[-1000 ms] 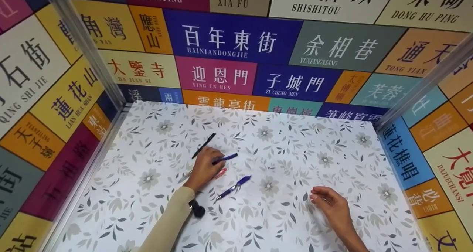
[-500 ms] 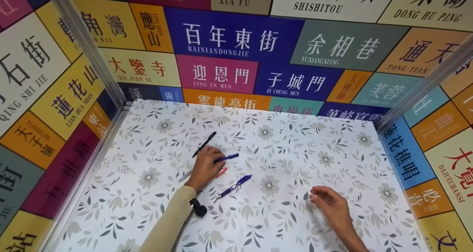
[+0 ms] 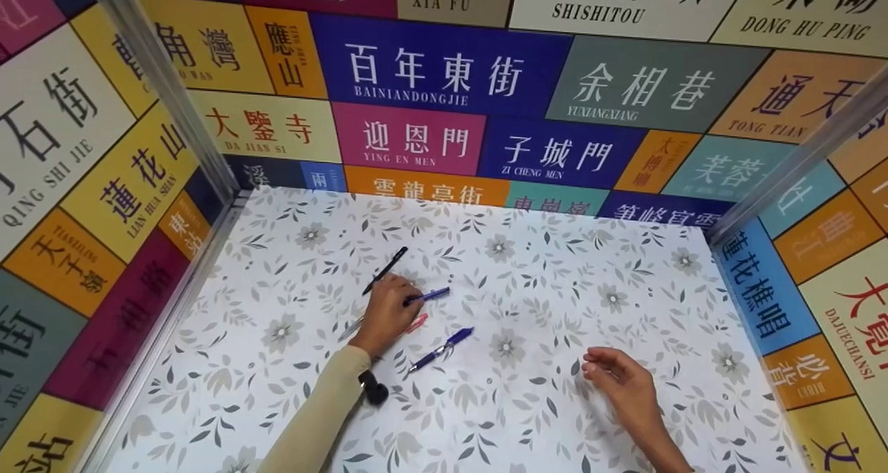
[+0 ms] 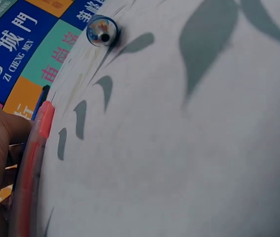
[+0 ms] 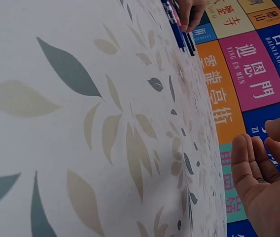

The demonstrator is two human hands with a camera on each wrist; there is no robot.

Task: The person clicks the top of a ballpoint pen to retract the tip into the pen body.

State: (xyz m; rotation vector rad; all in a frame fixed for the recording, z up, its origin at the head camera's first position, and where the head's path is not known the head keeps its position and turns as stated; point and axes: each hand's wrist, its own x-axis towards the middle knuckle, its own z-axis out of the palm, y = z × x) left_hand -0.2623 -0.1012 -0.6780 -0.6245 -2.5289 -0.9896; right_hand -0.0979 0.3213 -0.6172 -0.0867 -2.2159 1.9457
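Note:
In the head view my left hand (image 3: 388, 313) is low over the patterned cloth, thumb and fingers pinching a blue pen (image 3: 436, 294) whose end sticks out to the right. A pink-red pen (image 3: 417, 322) shows just beside the fingers; the left wrist view has its pink cap (image 4: 46, 118) up close. Behind the hand lies a black pen (image 3: 386, 270), and a thin grey pen (image 3: 350, 329) is partly hidden at the wrist. A blue clip pen (image 3: 442, 349) rests to the right. My right hand (image 3: 624, 379) hovers loosely curled, holding nothing.
A white cloth with grey flowers and leaves (image 3: 548, 403) covers the table. Walls printed with coloured sign panels (image 3: 430, 64) close off the back and both sides, with transparent corner posts (image 3: 166, 78). A black wrist camera (image 3: 374, 390) sits on the left sleeve.
Almost nothing moves. The head view shifts very slightly, while the left hand keeps its pinch on the blue pen and the right hand stays in place.

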